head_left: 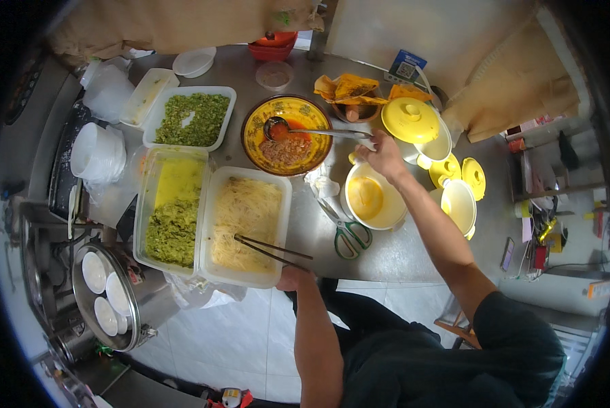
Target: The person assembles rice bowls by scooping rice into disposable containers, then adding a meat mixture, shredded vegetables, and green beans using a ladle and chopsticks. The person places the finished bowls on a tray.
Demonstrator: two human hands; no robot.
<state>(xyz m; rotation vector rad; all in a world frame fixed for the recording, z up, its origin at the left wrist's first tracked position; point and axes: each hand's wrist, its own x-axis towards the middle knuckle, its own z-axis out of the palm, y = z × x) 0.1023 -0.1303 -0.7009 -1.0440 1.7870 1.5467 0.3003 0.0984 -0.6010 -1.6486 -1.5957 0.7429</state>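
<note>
My right hand (384, 158) is closed around the handle end of a metal ladle (318, 132). The ladle's bowl rests in red oil inside a yellow patterned bowl (254, 153) of minced meat. Just below that hand stands a white pot (392, 219) with orange-yellow liquid in its bottom. My left hand (295, 277) is at the counter's front edge, by the near right corner of a plastic tub (284, 204) of pale noodles; its fingers are mostly hidden. Dark chopsticks (274, 251) lie with their tips on the noodles, their other ends just above my left hand.
Tubs of chopped greens (193, 119) and dark green pickles (172, 234) stand on the left. Green-handled scissors (349, 234) lie beside the white pot. Further right are a yellow lid (410, 119) and another white pot (458, 205). White bowls (95, 272) sit in a round metal container, lower left.
</note>
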